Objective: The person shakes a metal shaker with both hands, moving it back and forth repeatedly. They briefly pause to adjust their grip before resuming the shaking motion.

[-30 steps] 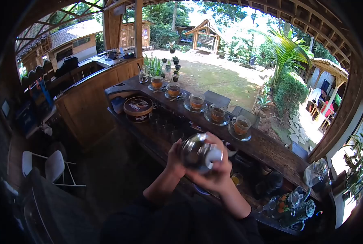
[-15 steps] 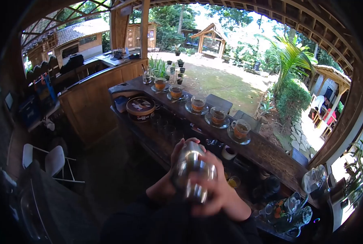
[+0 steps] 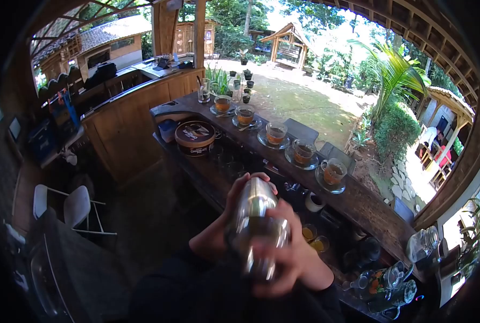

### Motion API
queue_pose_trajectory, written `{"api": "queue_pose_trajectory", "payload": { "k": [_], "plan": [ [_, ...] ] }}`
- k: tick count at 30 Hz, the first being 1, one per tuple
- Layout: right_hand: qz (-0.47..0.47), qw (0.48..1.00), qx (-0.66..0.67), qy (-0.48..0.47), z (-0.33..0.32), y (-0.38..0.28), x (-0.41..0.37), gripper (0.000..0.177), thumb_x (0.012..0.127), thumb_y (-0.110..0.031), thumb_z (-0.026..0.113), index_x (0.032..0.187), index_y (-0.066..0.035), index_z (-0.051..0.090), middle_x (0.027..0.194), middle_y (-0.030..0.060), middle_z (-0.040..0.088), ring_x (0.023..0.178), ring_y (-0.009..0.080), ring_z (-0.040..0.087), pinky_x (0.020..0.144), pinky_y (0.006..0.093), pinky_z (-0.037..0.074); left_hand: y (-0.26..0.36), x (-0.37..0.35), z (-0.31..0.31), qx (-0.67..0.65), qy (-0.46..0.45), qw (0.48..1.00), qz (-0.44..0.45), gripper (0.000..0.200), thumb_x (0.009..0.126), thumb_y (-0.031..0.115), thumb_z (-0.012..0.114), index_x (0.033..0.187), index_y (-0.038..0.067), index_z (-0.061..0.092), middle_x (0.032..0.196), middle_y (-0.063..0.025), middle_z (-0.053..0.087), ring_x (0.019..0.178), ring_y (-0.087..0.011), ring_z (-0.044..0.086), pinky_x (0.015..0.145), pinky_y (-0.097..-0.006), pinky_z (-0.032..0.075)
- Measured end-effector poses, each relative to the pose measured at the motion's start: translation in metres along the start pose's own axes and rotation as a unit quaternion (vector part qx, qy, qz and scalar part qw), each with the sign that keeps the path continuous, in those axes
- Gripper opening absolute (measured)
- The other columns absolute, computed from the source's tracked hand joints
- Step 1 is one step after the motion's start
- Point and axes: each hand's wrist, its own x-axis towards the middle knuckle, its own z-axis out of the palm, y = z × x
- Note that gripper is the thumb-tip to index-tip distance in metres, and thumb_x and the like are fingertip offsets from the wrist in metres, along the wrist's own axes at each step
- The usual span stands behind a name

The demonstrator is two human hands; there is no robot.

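Observation:
Between my two hands is a shiny metal cocktail shaker [image 3: 256, 207], tilted and slightly smeared by motion. My left hand [image 3: 233, 198] wraps its far end and left side, fingertips showing over the top. Around the near right side curls my right hand [image 3: 291, 253], its fingers blurred. Past the shaker, several glass cups of amber drink stand on glass saucers along the wooden counter [image 3: 372, 215]; the nearest is a glass cup [image 3: 334, 172] at the right. Two small glasses with yellow liquid [image 3: 319, 244] sit on the lower shelf beside my right hand.
A round brown tub [image 3: 195, 137] stands on the lower shelf at left, near upturned-looking dark glasses. Glass jars and pitchers [image 3: 385, 282] crowd the right end. A white folding chair [image 3: 77, 205] is at left. Dark stools stand beyond the counter.
The view has shifted, so the counter and cups appear lower and further right. Both hands still grip the shaker, which is now a little more upright and still blurred.

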Motion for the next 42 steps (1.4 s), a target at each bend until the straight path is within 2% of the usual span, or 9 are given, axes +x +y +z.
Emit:
{"api": "queue_pose_trajectory", "payload": {
  "k": [3,7,17,21,24,26,31,33,42],
  "plan": [
    [-0.149,0.986,-0.072,0.01,0.028,0.01,-0.028,0.053,0.065,-0.014,0.069,0.102,-0.048,0.051,0.114,-0.01,0.05,0.115,0.0421,0.041,0.09,0.0655,0.031,0.029,0.004,0.012,0.157,-0.083,0.981,0.081,0.048,0.089,0.047,0.039,0.105,0.004,0.052,0.095,-0.0215,0.055,0.084,-0.0279,0.059,0.074,-0.0384,0.051],
    [0.328,0.943,0.029,0.049,0.029,0.037,-0.015,0.055,0.068,-0.024,0.075,0.114,-0.031,0.047,0.123,0.014,0.045,0.114,0.0454,0.041,0.089,0.0598,0.035,0.031,-0.003,-0.054,-0.062,0.068,0.996,-0.014,0.042,0.092,0.04,0.038,0.11,0.003,0.052,0.107,-0.0151,0.058,0.095,-0.0254,0.06,0.082,-0.0385,0.049],
    [-0.061,0.995,0.059,0.047,0.021,0.025,0.018,0.045,0.077,-0.04,0.062,0.113,-0.014,0.056,0.117,0.0078,0.053,0.117,0.0366,0.042,0.102,0.0567,0.019,0.042,0.011,0.0,0.106,-0.07,0.989,0.077,0.049,0.089,0.046,0.039,0.107,0.002,0.051,0.096,-0.0193,0.056,0.086,-0.026,0.058,0.077,-0.0351,0.049],
    [0.123,0.985,-0.047,0.108,0.021,0.085,-0.042,0.081,0.055,-0.022,0.085,0.122,-0.008,0.042,0.13,0.0261,0.036,0.113,0.0406,0.045,0.09,0.0489,0.04,0.007,0.005,-0.043,0.038,0.292,0.954,0.055,0.042,0.091,0.037,0.037,0.107,0.003,0.056,0.101,-0.0124,0.063,0.093,-0.0241,0.061,0.085,-0.0389,0.048],
    [0.331,0.942,0.027,0.041,0.006,0.023,0.01,0.056,0.066,-0.029,0.077,0.113,-0.033,0.047,0.122,0.0164,0.047,0.113,0.0475,0.043,0.088,0.0633,0.034,0.019,0.0,-0.023,-0.046,0.131,0.99,0.022,0.046,0.09,0.04,0.036,0.107,0.001,0.053,0.099,-0.0142,0.06,0.098,-0.0276,0.058,0.087,-0.0408,0.046],
    [-0.1,0.993,0.003,0.067,0.034,0.023,0.012,0.041,0.074,-0.043,0.067,0.111,-0.031,0.055,0.116,0.0077,0.054,0.115,0.0439,0.043,0.096,0.0615,0.026,0.03,0.003,0.002,0.036,0.0,0.999,0.04,0.05,0.089,0.044,0.037,0.103,0.0,0.053,0.096,-0.0169,0.056,0.091,-0.0295,0.057,0.084,-0.0404,0.047],
    [-0.072,0.994,0.005,0.085,0.016,0.017,0.003,0.054,0.071,-0.046,0.066,0.114,-0.015,0.056,0.116,0.0046,0.053,0.115,0.0368,0.044,0.099,0.0546,0.027,0.019,0.01,0.012,0.041,0.032,0.999,0.004,0.047,0.089,0.044,0.037,0.104,0.004,0.055,0.093,-0.0154,0.056,0.087,-0.0269,0.057,0.08,-0.04,0.048],
    [0.301,0.95,0.021,0.075,0.004,0.02,-0.022,0.06,0.058,-0.023,0.081,0.112,-0.022,0.056,0.118,0.0127,0.049,0.112,0.0433,0.044,0.092,0.0564,0.035,-0.014,-0.004,-0.028,-0.14,0.167,0.976,0.006,0.043,0.09,0.041,0.038,0.107,0.005,0.055,0.103,-0.015,0.06,0.095,-0.0271,0.059,0.082,-0.0424,0.048],
    [-0.098,0.994,-0.057,-0.009,-0.009,-0.052,0.001,0.041,0.071,-0.023,0.066,0.105,-0.04,0.053,0.113,-0.0096,0.051,0.113,0.0406,0.044,0.094,0.0645,0.026,-0.012,-0.001,0.045,0.126,-0.066,0.987,0.073,0.049,0.089,0.046,0.036,0.105,0.003,0.052,0.093,-0.0178,0.054,0.09,-0.026,0.052,0.077,-0.0364,0.046]
  ]
}}
